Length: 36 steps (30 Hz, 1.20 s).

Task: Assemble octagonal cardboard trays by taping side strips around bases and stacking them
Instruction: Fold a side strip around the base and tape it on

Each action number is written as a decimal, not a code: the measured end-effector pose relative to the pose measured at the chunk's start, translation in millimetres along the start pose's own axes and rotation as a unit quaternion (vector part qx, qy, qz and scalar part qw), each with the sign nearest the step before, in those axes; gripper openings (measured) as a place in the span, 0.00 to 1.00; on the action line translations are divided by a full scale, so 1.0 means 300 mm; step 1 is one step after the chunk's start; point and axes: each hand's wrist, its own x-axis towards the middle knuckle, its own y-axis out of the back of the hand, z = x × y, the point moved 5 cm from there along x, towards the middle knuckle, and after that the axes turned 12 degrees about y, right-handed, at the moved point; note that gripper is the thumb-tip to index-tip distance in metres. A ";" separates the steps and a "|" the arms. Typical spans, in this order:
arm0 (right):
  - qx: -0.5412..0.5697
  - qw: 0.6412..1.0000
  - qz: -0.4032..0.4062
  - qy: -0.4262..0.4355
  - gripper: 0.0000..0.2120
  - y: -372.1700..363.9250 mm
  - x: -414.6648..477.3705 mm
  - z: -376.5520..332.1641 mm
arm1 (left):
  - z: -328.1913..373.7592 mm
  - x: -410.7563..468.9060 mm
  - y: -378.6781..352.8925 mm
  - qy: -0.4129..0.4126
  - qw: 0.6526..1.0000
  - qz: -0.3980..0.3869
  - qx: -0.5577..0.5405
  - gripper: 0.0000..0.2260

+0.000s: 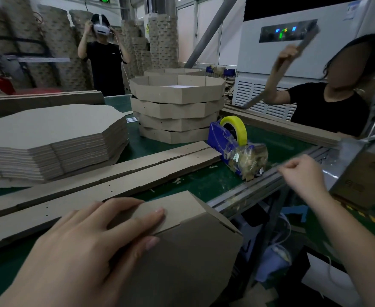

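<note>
1. Head view: four or so finished trays (pixel 177 111) sit stacked at the far middle of the surface (pixel 204 185), so a decent chunk is done.
2. Plenty is left though. A thick pile of flat bases (pixel 49 134) sits on the left, and long side strips (pixel 106 178) lie across the middle with nobody touching them.
3. The current tray (pixel 182 244) is at the near edge, partly hanging over it. One wall looks folded around the base, and no finished taping shows.
4. The left hand (pixel 89 247) lies flat on that tray, fingers straight, pressing the cardboard down.
5. The right hand (pixel 301 173) is just beside the dispenser (pixel 233 147). Its fingers are curled into a pinch on what looks like a tape strip (pixel 280 163), which is faint and blurry, so it's not dead certain.
6. Best guess: that tape goes on the wall joint, and then this tray joins the stack.
</note>
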 end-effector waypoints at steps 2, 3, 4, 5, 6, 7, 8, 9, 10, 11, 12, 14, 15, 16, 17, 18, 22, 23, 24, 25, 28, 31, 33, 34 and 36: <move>0.014 0.999 0.015 0.038 0.10 0.040 -0.051 -0.078 | -0.002 0.018 -0.001 0.010 1.000 -0.020 0.017 0.15; 0.039 0.997 0.015 0.058 0.08 0.053 -0.082 -0.134 | -0.009 0.019 -0.005 0.016 0.999 -0.025 0.023 0.15; 0.072 0.995 0.010 0.076 0.07 0.063 -0.115 -0.195 | -0.010 0.020 -0.008 0.012 0.999 -0.025 0.018 0.14; 0.112 0.989 -0.002 0.093 0.06 0.071 -0.155 -0.263 | -0.009 0.020 -0.014 0.013 0.999 -0.030 0.019 0.14; 0.167 0.980 -0.021 0.107 0.05 0.081 -0.204 -0.337 | -0.007 0.019 -0.018 0.010 0.999 -0.033 0.017 0.14; 0.236 0.964 -0.045 0.116 0.05 0.094 -0.259 -0.412 | -0.002 0.018 -0.023 0.010 0.999 -0.045 0.019 0.15; 0.316 0.938 -0.073 0.123 0.05 0.106 -0.320 -0.481 | 0.003 0.018 -0.021 0.007 0.999 -0.045 0.021 0.16; 0.393 0.906 -0.100 0.124 0.05 0.115 -0.380 -0.546 | 0.003 0.018 -0.020 0.004 0.999 -0.045 0.026 0.17; 0.456 0.875 -0.123 0.110 0.06 0.117 -0.436 -0.599 | 0.005 0.018 -0.017 0.002 0.999 -0.043 0.027 0.17; 0.504 0.848 -0.143 0.081 0.08 0.106 -0.487 -0.640 | 0.005 0.018 -0.018 -0.004 0.999 -0.039 0.027 0.17; 0.541 0.825 -0.156 0.041 0.08 0.087 -0.531 -0.670 | 0.004 0.018 -0.016 -0.002 0.999 -0.037 0.029 0.17; 0.573 0.799 -0.180 -0.039 0.08 0.029 -0.598 -0.704 | 0.002 0.016 -0.012 -0.006 0.999 -0.030 0.026 0.16; 0.575 0.792 -0.191 -0.074 0.09 0.000 -0.620 -0.711 | -0.001 0.014 -0.013 -0.012 0.999 -0.021 0.028 0.17; 0.578 0.786 -0.196 -0.103 0.12 -0.022 -0.635 -0.715 | 0.002 0.013 -0.010 -0.013 0.999 -0.026 0.027 0.17; 0.578 0.783 -0.193 -0.126 0.14 -0.037 -0.645 -0.715 | 0.002 0.012 -0.014 -0.013 0.999 -0.032 0.025 0.17; 0.576 0.784 -0.181 -0.143 0.16 -0.045 -0.648 -0.715 | 0.000 0.016 -0.012 -0.012 0.999 -0.036 0.027 0.17; 0.567 0.790 -0.153 -0.173 0.20 -0.052 -0.652 -0.715 | 0.007 0.015 -0.007 -0.018 0.999 -0.027 0.030 0.17; 0.564 0.790 -0.159 -0.178 0.21 -0.052 -0.653 -0.716 | 0.005 0.000 -0.006 -0.018 0.999 -0.026 0.029 0.16; 0.561 0.791 -0.164 -0.182 0.21 -0.052 -0.654 -0.715 | 0.004 0.017 -0.013 -0.008 0.999 -0.037 0.021 0.16; 0.557 0.792 -0.170 -0.183 0.22 -0.052 -0.655 -0.712 | 0.004 0.024 -0.018 0.011 0.998 -0.053 0.017 0.15; 0.544 0.795 -0.198 -0.180 0.22 -0.054 -0.658 -0.707 | -0.014 0.047 -0.035 0.036 0.996 -0.078 0.011 0.07; 0.548 0.778 -0.247 -0.181 0.21 -0.053 -0.659 -0.702 | 0.007 0.024 -0.012 -0.004 0.996 -0.087 0.037 0.14; 0.548 0.762 -0.295 -0.179 0.20 -0.048 -0.658 -0.705 | 0.009 -0.011 0.007 -0.006 0.997 -0.071 0.020 0.15; 0.550 0.753 -0.312 -0.182 0.19 -0.045 -0.657 -0.704 | 0.006 0.001 0.007 -0.004 0.997 -0.073 -0.001 0.14; 0.548 0.746 -0.334 -0.178 0.17 -0.041 -0.656 -0.700 | 0.000 0.002 0.007 0.013 0.997 -0.071 -0.006 0.15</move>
